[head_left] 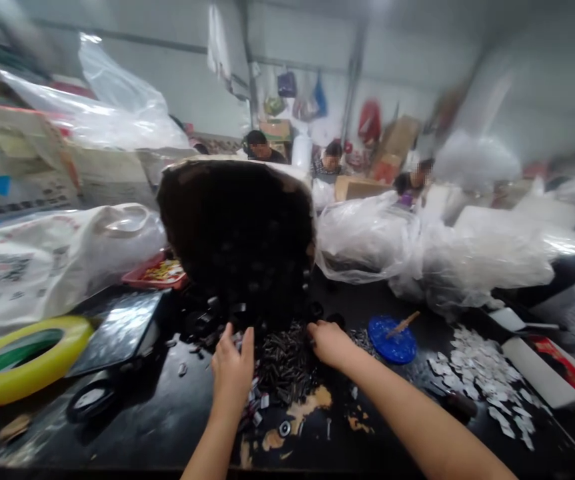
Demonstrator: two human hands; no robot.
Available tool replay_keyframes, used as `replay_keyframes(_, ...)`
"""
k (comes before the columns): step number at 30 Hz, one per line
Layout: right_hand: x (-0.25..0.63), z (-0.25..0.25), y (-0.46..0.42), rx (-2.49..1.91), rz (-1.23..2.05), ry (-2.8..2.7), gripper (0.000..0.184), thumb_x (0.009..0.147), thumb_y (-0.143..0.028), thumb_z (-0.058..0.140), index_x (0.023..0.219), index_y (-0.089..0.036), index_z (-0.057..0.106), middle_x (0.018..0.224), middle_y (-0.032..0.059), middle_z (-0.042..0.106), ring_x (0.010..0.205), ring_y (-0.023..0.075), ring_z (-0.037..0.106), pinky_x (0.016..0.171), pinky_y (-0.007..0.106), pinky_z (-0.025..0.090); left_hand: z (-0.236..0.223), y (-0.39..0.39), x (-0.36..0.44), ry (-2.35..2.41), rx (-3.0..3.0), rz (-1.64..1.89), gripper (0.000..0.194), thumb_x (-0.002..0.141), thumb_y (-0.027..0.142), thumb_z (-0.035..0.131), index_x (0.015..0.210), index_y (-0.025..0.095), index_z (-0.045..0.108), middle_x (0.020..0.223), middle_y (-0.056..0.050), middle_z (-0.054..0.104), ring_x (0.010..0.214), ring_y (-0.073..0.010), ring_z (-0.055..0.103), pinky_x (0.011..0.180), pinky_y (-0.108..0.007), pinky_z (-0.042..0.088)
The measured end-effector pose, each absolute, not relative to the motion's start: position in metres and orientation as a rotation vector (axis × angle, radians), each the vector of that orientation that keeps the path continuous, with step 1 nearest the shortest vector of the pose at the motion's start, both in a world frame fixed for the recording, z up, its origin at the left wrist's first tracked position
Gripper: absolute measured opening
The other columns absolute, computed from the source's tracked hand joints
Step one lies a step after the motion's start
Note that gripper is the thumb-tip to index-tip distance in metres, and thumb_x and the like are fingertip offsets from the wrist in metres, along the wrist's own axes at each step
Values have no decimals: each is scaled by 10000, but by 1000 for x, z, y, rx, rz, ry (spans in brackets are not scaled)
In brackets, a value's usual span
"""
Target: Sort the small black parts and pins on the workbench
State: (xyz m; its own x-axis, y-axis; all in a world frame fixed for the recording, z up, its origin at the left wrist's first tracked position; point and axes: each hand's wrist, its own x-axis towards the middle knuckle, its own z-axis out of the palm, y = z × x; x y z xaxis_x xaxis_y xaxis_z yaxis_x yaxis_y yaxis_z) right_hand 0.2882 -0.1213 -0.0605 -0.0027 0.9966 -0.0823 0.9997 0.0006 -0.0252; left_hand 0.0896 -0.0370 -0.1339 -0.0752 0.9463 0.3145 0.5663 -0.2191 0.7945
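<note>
A tipped brown cardboard box (237, 227) full of small black round parts lies open toward me on the black table (142, 420). In front of it sits a heap of dark thin metal pins (285, 363). My left hand (232, 367) rests on the left side of the heap, fingers together and bent down into the parts. My right hand (328, 341) is at the heap's right edge, fingers curled under near the box mouth. What either hand holds is hidden. Small white and silver pieces (260, 407) lie below the left hand.
A blue round lid (392, 339) with a wooden stick lies right of my hands. White paper scraps (477, 373) spread further right beside a white box (547, 373). A yellow tape roll (22, 360) and plastic bags (42, 267) are left. Several people sit at the back.
</note>
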Motion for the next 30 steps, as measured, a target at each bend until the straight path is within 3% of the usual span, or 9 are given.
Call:
replay_keyframes(3, 291, -60, -122, 2195, -143, 2194, 272, 944, -329, 571, 1145, -147, 589, 1080, 63, 634, 928, 186, 635, 822, 396, 542, -137, -36, 80, 1599, 1814, 1190, 615, 890, 568, 283, 1354, 184, 405, 1430, -145, 501, 1328, -340, 447, 1091, -527, 361)
replay_keyframes(7, 290, -57, -122, 2215, -188, 2185, 269, 943, -325, 572, 1143, -147, 591, 1095, 66, 631, 949, 192, 631, 837, 406, 537, -139, -44, 62, 1472, 1990, 1147, 574, 752, 593, 476, 1275, 360, 436, 1491, 21, 452, 1380, -341, 378, 1127, -568, 313)
replay_keyframes(9, 288, -55, -122, 2237, -213, 2179, 271, 942, -323, 573, 1148, -148, 590, 1108, 67, 628, 965, 196, 627, 851, 416, 531, -138, -46, 58, 1394, 2078, 1130, 534, 711, 579, 515, 1212, 400, 475, 1461, 53, 486, 1367, -346, 398, 1119, -582, 323)
replay_keyframes(13, 286, -50, -129, 2296, -294, 2168, 260, 936, -327, 583, 1122, -146, 602, 1095, 64, 633, 955, 193, 629, 846, 410, 532, -123, -51, 60, 1351, 2179, 1148, 483, 746, 557, 500, 1147, 296, 568, 1273, -62, 645, 1242, -397, 520, 1054, -590, 390)
replay_keyframes(15, 287, -50, -136, 2341, -337, 2181, 252, 936, -333, 582, 1103, -145, 609, 1084, 63, 635, 947, 190, 630, 841, 404, 532, -113, -55, 59, 1367, 2226, 1149, 470, 771, 534, 527, 1126, 237, 606, 1182, -94, 686, 1252, -382, 509, 1056, -555, 394)
replay_keyframes(18, 293, -57, -137, 2418, -405, 2244, 263, 937, -351, 577, 1099, -145, 606, 1083, 63, 632, 951, 191, 625, 842, 404, 526, -104, -53, 58, 1369, 2292, 1128, 459, 858, 481, 524, 1197, 177, 586, 1202, -110, 668, 1166, -278, 584, 1016, -440, 454)
replay_keyframes(20, 298, -62, -132, 2466, -448, 2291, 249, 940, -352, 570, 1064, -140, 611, 1038, 55, 638, 929, 186, 625, 841, 402, 519, -99, -48, 60, 1372, 2326, 1113, 444, 914, 427, 511, 1263, 153, 534, 1238, -118, 638, 1136, -241, 599, 970, -435, 481)
replay_keyframes(27, 288, -53, -129, 2529, -541, 2472, 105, 891, -191, 556, 966, -137, 607, 917, 27, 650, 847, 156, 618, 801, 328, 489, -74, -11, 89, 1157, 2502, 1028, 387, 901, 356, 592, 1252, 194, 570, 1328, -107, 568, 1249, -282, 502, 1044, -551, 384)
replay_keyframes(30, 265, -45, -125, 2492, -581, 2577, 152, 848, -138, 502, 957, -158, 606, 902, 22, 662, 839, 148, 616, 786, 274, 471, -63, 5, 84, 1122, 2496, 1016, 459, 884, 357, 616, 1306, 199, 530, 1374, -115, 536, 1251, -290, 503, 1047, -550, 382)
